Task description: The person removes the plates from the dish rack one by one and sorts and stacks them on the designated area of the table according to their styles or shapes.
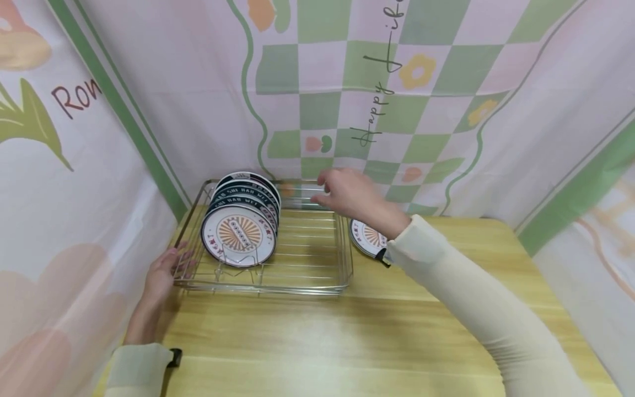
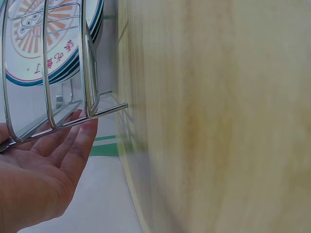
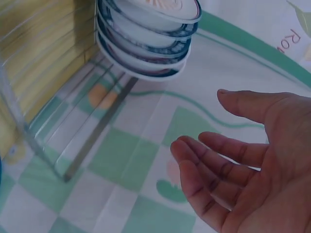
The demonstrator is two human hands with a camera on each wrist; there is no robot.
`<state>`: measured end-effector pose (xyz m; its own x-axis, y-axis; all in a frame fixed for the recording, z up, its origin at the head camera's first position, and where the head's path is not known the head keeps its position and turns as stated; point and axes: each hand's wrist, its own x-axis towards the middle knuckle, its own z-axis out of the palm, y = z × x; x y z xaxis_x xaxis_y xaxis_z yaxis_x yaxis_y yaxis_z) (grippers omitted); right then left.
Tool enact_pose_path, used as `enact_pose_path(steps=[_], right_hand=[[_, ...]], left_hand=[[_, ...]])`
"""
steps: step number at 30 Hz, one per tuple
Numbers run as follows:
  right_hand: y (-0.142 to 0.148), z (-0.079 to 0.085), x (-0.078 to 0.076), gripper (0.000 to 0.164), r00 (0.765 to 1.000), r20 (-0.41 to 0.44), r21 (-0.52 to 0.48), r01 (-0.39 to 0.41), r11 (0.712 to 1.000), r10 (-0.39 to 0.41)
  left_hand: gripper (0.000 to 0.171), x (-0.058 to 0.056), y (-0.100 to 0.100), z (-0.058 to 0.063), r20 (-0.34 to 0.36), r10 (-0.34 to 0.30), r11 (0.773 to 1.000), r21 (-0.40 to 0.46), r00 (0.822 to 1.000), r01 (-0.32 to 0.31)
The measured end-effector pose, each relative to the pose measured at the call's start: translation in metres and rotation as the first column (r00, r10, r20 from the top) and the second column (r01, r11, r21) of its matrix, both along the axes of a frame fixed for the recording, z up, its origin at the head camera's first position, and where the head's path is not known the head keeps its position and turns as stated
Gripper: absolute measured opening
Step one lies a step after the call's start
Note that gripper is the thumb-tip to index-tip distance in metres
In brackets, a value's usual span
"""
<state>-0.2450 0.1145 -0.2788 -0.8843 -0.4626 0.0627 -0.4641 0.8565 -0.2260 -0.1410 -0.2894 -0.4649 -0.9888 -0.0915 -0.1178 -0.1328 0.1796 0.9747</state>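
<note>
A wire dish rack stands on the table, with several patterned plates leaning in a row in its left part. At the rack's left side, my left hand holds the frame. The left wrist view shows its fingers behind the lower rail and the thumb mostly cut off by the picture's edge. Above the rack's back right corner hovers my right hand, fingers loosely bent and holding nothing. In the right wrist view this hand is apart from the plates.
Right of the rack lie more plates, partly hidden under my right forearm. The wooden table extends in front. A printed cloth with green checks hangs behind and along the sides.
</note>
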Motion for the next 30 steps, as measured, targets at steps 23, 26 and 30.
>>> enact_pose_path(steps=[23,26,30], right_hand=[[-0.099,-0.031,0.005,0.022,0.962,-0.008,-0.069,-0.274,0.959,0.275],[-0.106,-0.037,0.002,0.022,0.958,-0.019,-0.052,-0.288,0.956,0.288],[-0.111,-0.044,0.000,0.021,0.965,-0.010,-0.054,-0.262,0.964,0.262]], left_hand=[[0.059,0.000,-0.001,-0.001,0.053,0.010,1.000,0.003,0.999,-0.010],[0.058,0.000,-0.001,-0.001,0.046,0.020,1.000,0.001,0.999,-0.021],[0.057,-0.001,-0.001,-0.002,0.035,0.014,1.000,0.013,0.999,-0.014]])
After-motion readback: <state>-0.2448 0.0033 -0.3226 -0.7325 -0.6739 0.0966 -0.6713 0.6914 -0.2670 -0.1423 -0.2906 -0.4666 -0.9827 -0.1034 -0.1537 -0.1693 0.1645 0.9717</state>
